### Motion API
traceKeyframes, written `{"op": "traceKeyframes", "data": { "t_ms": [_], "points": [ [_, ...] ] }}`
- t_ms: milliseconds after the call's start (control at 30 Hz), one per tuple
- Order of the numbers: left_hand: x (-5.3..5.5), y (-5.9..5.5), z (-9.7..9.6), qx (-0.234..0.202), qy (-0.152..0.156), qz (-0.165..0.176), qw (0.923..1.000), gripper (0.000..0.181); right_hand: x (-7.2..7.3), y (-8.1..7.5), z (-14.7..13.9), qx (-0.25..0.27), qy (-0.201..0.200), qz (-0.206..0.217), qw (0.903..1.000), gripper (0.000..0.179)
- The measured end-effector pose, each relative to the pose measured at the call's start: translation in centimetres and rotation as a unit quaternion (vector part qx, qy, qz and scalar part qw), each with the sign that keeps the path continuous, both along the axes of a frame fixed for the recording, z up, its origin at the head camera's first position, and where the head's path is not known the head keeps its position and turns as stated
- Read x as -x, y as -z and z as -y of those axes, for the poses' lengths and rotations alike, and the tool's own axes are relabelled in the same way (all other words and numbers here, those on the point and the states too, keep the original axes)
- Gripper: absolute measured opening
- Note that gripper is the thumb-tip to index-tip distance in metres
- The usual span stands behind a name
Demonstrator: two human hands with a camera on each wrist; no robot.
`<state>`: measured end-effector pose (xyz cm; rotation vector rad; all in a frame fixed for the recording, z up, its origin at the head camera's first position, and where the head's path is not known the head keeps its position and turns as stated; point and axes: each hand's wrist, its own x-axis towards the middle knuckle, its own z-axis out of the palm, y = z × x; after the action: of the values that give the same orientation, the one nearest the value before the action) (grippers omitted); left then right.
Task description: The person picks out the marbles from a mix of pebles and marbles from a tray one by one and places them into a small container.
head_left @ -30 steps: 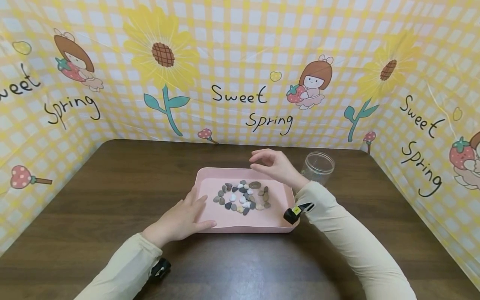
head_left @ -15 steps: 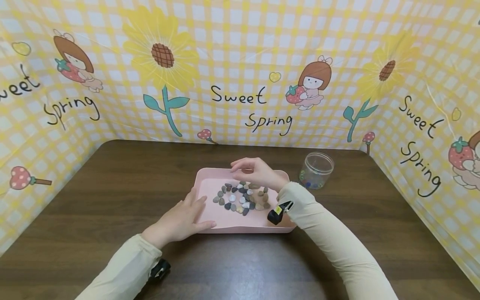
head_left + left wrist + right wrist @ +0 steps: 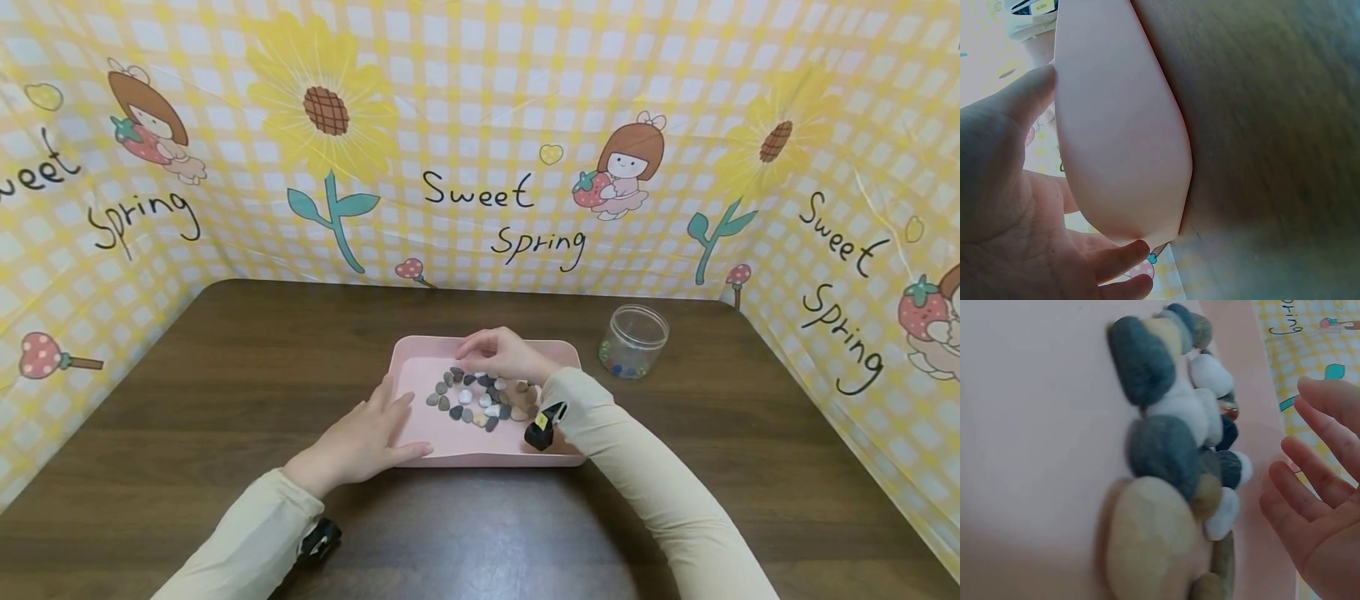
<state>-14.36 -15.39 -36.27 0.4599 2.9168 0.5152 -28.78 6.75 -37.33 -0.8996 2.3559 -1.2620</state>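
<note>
A pink tray (image 3: 442,443) holds several grey, black, white and tan pebbles (image 3: 467,414) arranged in a fish-like outline. My left hand (image 3: 358,442) rests at the tray's left end. Its fingers are spread, the thumb by the near rim and fingertips touching the outer corner (image 3: 1135,234) in the left wrist view. My right hand (image 3: 501,354) hovers over the far side of the pebbles, partly covering the right ones. In the right wrist view, the thumb and index fingertips (image 3: 1310,394) lie close together. Anything between them cannot be made out.
A clear open jar (image 3: 632,342) with several small green and blue glass pieces at its bottom stands on the brown wooden table (image 3: 285,358), right of the tray. A yellow checked cloth with printed flowers (image 3: 326,108) hangs around the table's far side and both sides.
My right hand has moved left from beside the jar and lowered over the pebbles, bringing the jar fully into view. My left hand and the tray have stayed put.
</note>
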Motion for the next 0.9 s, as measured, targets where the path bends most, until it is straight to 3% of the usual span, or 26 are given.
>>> {"op": "traceKeyframes", "data": {
  "t_ms": [367, 900],
  "points": [
    [0.0, 0.1, 0.0, 0.002, 0.0, 0.001, 1.0, 0.081, 0.3, 1.3, 0.7, -0.033, -0.001, 0.01, 0.9994, 0.02],
    [0.1, 0.2, 0.1, 0.004, 0.001, -0.006, 1.0, 0.081, 0.2, 1.5, 1.1, -0.094, -0.009, -0.042, 0.9946, 0.013]
  ]
}}
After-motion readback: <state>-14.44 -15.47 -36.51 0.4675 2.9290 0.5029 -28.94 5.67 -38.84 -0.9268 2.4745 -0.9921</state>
